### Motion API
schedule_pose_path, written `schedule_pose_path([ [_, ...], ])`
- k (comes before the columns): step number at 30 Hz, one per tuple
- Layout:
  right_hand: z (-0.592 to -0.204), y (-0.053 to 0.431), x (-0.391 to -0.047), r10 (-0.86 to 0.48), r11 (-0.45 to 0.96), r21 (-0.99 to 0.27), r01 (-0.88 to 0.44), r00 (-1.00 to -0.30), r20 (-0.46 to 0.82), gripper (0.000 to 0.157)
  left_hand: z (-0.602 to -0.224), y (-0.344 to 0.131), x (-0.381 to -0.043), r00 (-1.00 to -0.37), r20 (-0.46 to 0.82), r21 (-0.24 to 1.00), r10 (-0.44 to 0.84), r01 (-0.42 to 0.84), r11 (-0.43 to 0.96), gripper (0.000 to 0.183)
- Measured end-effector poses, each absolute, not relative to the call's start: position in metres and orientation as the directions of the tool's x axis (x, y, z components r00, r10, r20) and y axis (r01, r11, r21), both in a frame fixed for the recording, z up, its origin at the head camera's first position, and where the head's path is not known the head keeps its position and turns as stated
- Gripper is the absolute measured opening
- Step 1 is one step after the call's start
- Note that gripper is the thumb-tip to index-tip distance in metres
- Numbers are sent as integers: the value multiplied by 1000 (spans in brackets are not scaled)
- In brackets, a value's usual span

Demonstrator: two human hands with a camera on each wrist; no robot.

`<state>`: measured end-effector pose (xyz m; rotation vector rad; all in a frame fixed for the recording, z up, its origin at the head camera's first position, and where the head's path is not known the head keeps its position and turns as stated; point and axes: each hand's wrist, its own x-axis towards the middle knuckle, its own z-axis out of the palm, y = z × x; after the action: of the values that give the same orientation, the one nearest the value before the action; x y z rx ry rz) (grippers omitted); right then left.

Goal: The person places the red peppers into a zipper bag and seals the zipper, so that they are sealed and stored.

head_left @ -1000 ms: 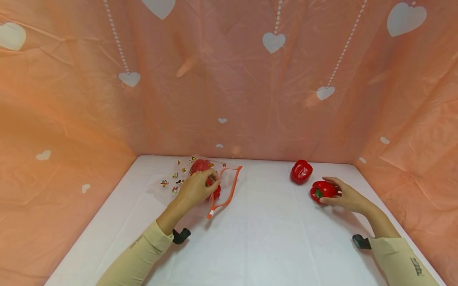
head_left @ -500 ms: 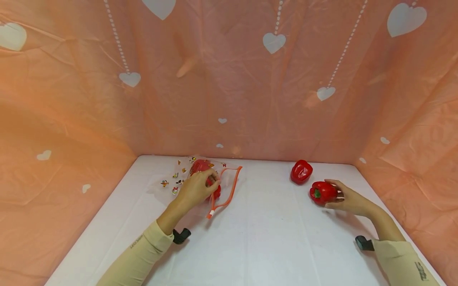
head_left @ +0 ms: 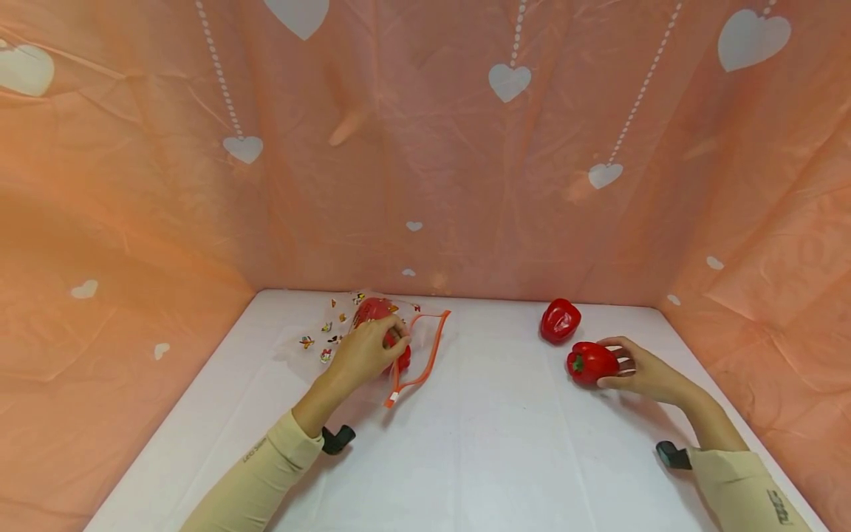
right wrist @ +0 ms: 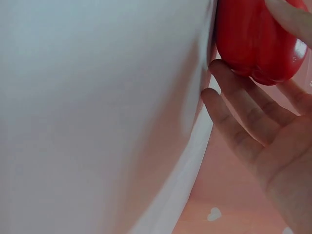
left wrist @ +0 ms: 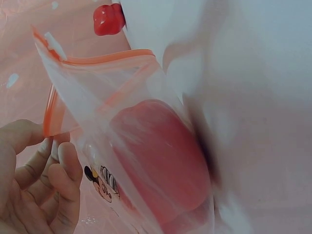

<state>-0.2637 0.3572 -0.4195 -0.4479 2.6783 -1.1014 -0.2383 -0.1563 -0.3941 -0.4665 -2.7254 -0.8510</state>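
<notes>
Head view: we see a red pepper (head_left: 592, 363) well right of the zip bag (head_left: 332, 339), against our right hand (head_left: 648, 372). Left wrist: our left hand (left wrist: 39, 187) pinches the bag's orange edge (left wrist: 53, 109). Right wrist: thumb and half-spread fingers (right wrist: 234, 126) flank the pepper; whether they grip, we cannot tell.

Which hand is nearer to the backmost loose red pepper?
Right. The right hand is just right and in front of the backmost pepper, touching another pepper; the left hand is far to its left, pinching the bag.
</notes>
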Motion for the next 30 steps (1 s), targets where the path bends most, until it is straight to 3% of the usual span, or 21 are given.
schedule_pose_path([
  [11, -422, 337, -267, -355, 686, -698, -203, -932, -77, 78, -394, -157, -238, -921, 315, 513, 230, 369, 775, 10],
  [30, -416, 262, -270, -367, 664, -690, -288, -930, 35, 85, -392, -157, -238, -918, 323, 513, 230, 374, 773, 10],
])
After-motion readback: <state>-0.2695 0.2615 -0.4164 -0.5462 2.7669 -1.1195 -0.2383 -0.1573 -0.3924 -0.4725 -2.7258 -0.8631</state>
